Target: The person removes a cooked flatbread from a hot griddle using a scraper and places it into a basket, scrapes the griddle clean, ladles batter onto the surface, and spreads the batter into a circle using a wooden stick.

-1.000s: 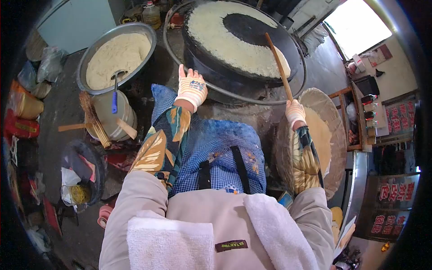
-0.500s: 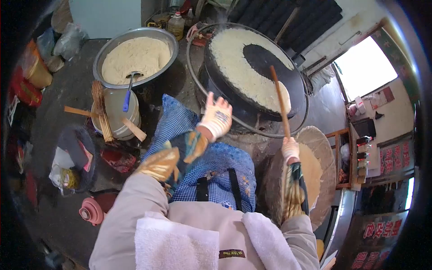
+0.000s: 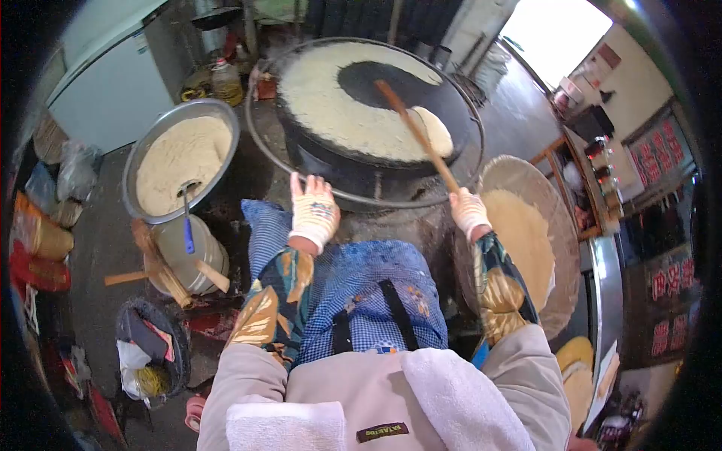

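My right hand point(image 3: 470, 210), in a white glove with bare fingertips, is closed round the lower end of a long wooden spreader point(image 3: 414, 131). Its flat far part reaches over the round black griddle point(image 3: 376, 86), across the right side of the pale batter point(image 3: 323, 98). The batter forms a broad curved band, and dark griddle surface shows in the upper middle. My left hand point(image 3: 313, 210), gloved the same way, has its fingers apart and holds nothing. It is close to the near side of the metal ring point(image 3: 353, 199) round the griddle; contact is unclear.
On the left a metal basin point(image 3: 180, 161) of batter holds a blue-handled ladle point(image 3: 187, 225). Below it, a bucket point(image 3: 210, 252) carries a straw brush point(image 3: 162, 263) and wooden pieces. At right, thin round flatbreads point(image 3: 519, 240) lie on a woven tray point(image 3: 560, 301).
My view has swung, so the griddle sits farther left. The spreader now tilts more to the left across the batter. My left hand still has its fingers apart near the ring.
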Motion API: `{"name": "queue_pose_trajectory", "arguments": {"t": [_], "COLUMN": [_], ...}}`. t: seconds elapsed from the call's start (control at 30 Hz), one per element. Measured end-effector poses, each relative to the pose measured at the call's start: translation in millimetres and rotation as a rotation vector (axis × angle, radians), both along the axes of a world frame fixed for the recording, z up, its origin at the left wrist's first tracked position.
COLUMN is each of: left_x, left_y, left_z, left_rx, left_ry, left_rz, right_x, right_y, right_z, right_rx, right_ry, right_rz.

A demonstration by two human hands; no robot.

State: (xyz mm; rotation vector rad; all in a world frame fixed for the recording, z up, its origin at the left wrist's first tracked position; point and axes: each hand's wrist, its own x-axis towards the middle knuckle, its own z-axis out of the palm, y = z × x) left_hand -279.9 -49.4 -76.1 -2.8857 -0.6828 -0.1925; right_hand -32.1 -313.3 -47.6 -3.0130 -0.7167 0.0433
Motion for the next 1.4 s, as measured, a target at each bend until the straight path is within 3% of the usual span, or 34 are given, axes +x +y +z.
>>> {"name": "queue_pose_trajectory", "arguments": {"t": [0.1, 0.23, 0.3, 0.37, 0.57, 0.6, 0.7, 0.77, 0.87, 0.93, 0.97, 1.13, 1.27, 1.4], "left_x": [-4.7, -8.3, -5.2, -9.2, -7.1, -4.9, -5.3, -2.4, -0.7, 8.3, 10.6, 8.7, 2.8, -1.0], "left_y": [10.4, 21.7, 31.2, 38.2, 63.7, 65.2, 80.8, 80.0, 14.6, -29.8, -46.0, -46.5, -27.5, -17.5], "left_z": [-3.9, 10.8, 11.9, 6.6, 12.2, 23.7, 20.2, 18.1, 54.1, 34.9, 30.5, -8.3, -8.4, 5.8], "left_rx": [0.027, -0.051, -0.04, -0.029, -0.061, -0.109, -0.061, 0.026, -0.09, -0.131, -0.152, -0.01, 0.058, -0.03], "left_ry": [-0.073, -0.003, -0.04, -0.051, 0.043, 0.162, 0.191, 0.175, -0.021, -0.095, -0.01, 0.041, -0.061, -0.05], "left_rz": [-0.003, 0.045, 0.06, 0.066, 0.174, 0.224, 0.273, 0.301, 0.028, -0.114, -0.138, -0.104, -0.143, -0.137], "right_x": [17.2, 11.8, -10.1, 13.1, -1.2, -8.3, 14.9, 20.5, 1.1, 9.7, 22.5, -14.0, 14.9, -24.9], "right_y": [-16.4, -6.3, -6.9, -22.1, -8.8, -9.4, -20.2, -16.3, -8.8, -14.9, -20.0, 0.7, -17.9, 7.3], "right_z": [-13.7, -6.4, 0.0, -18.1, 5.2, 1.2, -6.1, -13.3, 0.0, -15.6, -19.9, 12.6, -13.5, 38.4], "right_rx": [0.013, 0.097, -0.039, 0.003, 0.053, 0.017, 0.061, 0.054, 0.003, -0.009, 0.009, 0.011, 0.104, 0.018], "right_ry": [-0.021, -0.079, -0.035, 0.009, -0.042, -0.044, -0.014, -0.065, -0.051, -0.047, -0.063, -0.034, -0.031, 0.069], "right_rz": [-0.107, -0.014, 0.092, -0.054, 0.049, 0.093, -0.05, 0.012, 0.088, 0.008, -0.002, 0.087, -0.015, 0.044]}}
